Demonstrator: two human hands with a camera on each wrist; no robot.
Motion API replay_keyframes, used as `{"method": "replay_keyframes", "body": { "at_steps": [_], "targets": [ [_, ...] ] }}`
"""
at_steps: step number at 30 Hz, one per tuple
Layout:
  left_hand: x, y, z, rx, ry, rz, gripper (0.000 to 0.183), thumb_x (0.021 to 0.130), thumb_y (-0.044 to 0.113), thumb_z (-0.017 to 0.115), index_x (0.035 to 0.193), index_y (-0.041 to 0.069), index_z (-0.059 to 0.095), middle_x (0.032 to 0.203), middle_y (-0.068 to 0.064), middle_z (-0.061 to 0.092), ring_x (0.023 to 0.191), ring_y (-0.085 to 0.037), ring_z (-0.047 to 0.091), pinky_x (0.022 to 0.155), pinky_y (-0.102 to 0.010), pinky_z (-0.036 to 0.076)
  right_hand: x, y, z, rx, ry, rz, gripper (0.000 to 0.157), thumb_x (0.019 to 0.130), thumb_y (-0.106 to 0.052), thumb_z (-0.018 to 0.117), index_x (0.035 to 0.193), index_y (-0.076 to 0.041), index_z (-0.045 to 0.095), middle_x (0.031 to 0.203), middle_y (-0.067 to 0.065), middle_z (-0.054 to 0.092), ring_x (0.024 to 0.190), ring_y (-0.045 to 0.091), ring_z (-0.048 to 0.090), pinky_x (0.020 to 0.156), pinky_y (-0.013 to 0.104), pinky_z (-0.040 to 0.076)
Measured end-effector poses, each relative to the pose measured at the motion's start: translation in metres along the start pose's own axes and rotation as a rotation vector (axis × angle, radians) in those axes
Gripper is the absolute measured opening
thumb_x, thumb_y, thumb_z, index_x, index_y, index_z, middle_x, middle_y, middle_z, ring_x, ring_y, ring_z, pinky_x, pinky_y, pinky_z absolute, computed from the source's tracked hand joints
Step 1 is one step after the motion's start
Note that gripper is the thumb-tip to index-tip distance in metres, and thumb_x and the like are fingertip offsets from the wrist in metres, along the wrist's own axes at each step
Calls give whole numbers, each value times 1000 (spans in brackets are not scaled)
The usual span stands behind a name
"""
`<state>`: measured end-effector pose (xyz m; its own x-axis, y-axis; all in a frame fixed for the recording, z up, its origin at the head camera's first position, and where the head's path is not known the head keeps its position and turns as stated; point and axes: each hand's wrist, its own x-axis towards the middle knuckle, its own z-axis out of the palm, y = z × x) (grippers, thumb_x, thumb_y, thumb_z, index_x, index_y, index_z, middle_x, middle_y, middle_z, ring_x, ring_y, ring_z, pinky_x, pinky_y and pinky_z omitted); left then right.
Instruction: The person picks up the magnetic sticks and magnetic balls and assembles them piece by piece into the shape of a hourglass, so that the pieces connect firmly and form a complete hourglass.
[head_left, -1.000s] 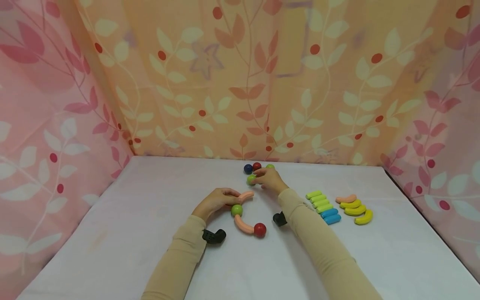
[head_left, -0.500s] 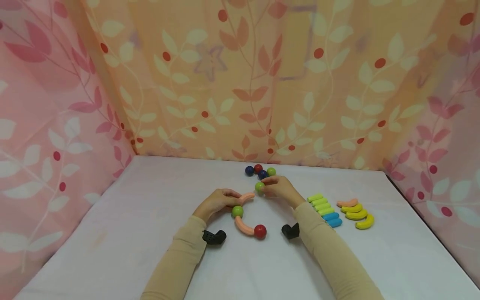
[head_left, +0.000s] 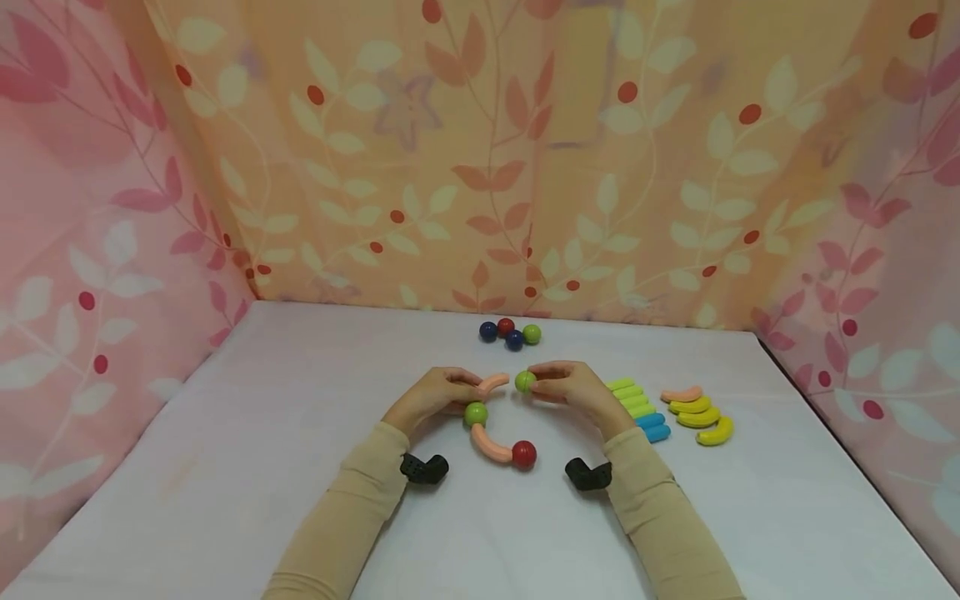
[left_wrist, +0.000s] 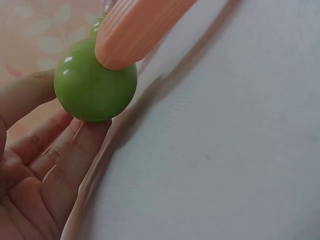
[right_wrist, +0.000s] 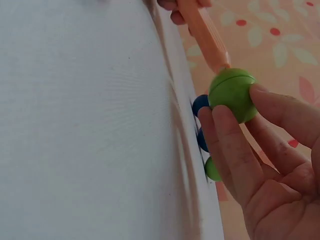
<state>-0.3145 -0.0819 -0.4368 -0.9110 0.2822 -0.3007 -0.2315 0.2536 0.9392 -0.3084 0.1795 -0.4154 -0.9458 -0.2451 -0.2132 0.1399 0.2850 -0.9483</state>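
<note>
My left hand (head_left: 437,392) grips a curved pink stick (head_left: 495,382), seen from the other side in the right wrist view, where the stick (right_wrist: 205,35) points at my right hand. Below it, a green ball (head_left: 476,414) joins a second curved pink stick (head_left: 489,444), which ends in a red ball (head_left: 524,454). In the left wrist view this joining ball (left_wrist: 95,82) hides part of the left fingers. My right hand (head_left: 573,390) pinches another green ball (head_left: 526,382) between thumb and fingers, close to the free tip of the upper stick.
Behind the hands sit two blue balls (head_left: 514,340), a red ball (head_left: 506,327) and a green ball (head_left: 532,334). To the right lie several light-green sticks (head_left: 634,400), blue sticks (head_left: 656,427), yellow curved sticks (head_left: 699,417) and one pink stick (head_left: 681,394). Patterned curtains (head_left: 360,208) edge the white table (head_left: 187,467).
My right hand has brought its green ball from beside the rear balls toward me and slightly right, near the upper pink stick's tip. My left hand has stayed on that stick.
</note>
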Motion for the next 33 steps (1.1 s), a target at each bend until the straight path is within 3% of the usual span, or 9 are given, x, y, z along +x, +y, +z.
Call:
{"method": "replay_keyframes", "body": {
  "at_steps": [8,16,23,29,33],
  "targets": [
    [-2,-2,3,-5,-27,36,36,85,19,79,118,6,70,108,-7,73,89,-12,68,85,-29,58,-1,-3,3,-12,-10,16,41,96,-12,65,135,-2,59,138,17,61,108,12,67,99,31,54],
    [-4,-1,7,18,-23,5,39,85,21,79,120,7,69,111,-6,71,89,-11,67,86,-29,58,-2,4,5,43,-14,58,42,97,-13,64,136,-2,58,140,18,59,111,14,66,98,31,54],
    [-3,2,4,3,-13,4,31,89,17,73,117,3,70,94,-4,73,82,-8,66,77,-24,58,0,7,0,51,-55,74,44,95,-12,66,135,3,57,131,18,64,104,13,69,97,31,55],
    [-4,4,1,-5,-3,-2,31,90,15,72,117,1,70,89,-2,72,80,-7,66,77,-24,59,-8,4,-9,-72,-140,106,40,91,-15,72,125,3,64,106,9,75,92,12,72,90,30,59],
    [-4,3,-1,-9,6,-18,29,90,14,72,116,2,70,92,-4,72,80,-8,66,76,-24,59,-12,3,-10,-106,-270,84,41,88,-16,75,124,2,66,108,9,75,94,14,72,89,31,59]
  ]
}}
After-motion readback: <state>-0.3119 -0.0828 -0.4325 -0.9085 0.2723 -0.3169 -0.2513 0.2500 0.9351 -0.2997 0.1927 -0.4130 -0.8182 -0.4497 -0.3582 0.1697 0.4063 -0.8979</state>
